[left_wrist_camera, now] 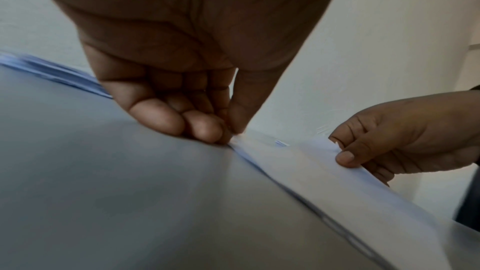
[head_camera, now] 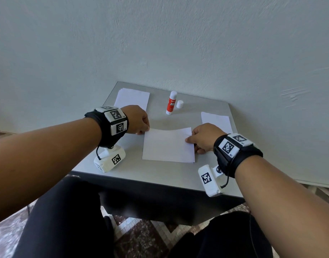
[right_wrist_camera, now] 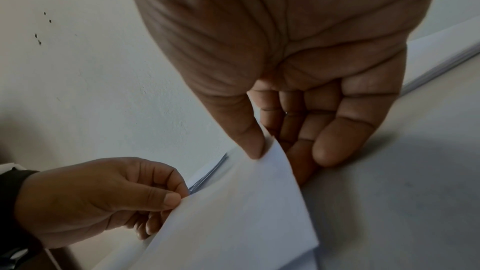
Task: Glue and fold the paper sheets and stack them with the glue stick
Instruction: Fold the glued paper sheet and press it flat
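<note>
From the head view I see my left hand [head_camera: 139,121] at centre left, its grip pinching the upper left corner of the sheet [head_camera: 168,145] that lies mid-frame on the grey desk [head_camera: 160,174]. My right hand [head_camera: 204,137] sits at centre right, thumb on top of the sheet's right edge, pinching it there. The sheet's far edge is lifted and bowed, and a second layer shows along its near edge. Above it, near the wall, the glue stick [head_camera: 172,102] stands upright and uncapped, with its white cap [head_camera: 179,104] standing just beside it on the right. A paper pile [head_camera: 132,98] lies in the upper left of the desk, partly behind my left wrist, and another pile [head_camera: 215,120] lies at the right, beyond my right hand.

In the left wrist view, my left hand [left_wrist_camera: 182,81] fills the top, thumb and curled fingers pressed together on the sheet [left_wrist_camera: 324,176] corner at mid-frame. My right hand [left_wrist_camera: 405,137] at the right edge nips the sheet's far side.

In the right wrist view, my right hand [right_wrist_camera: 285,69] comes down from the top, the thumb pressing the sheet [right_wrist_camera: 233,213] corner against the fingers behind it. My left hand [right_wrist_camera: 98,196] at lower left pinches the opposite corner between thumb and forefinger.
</note>
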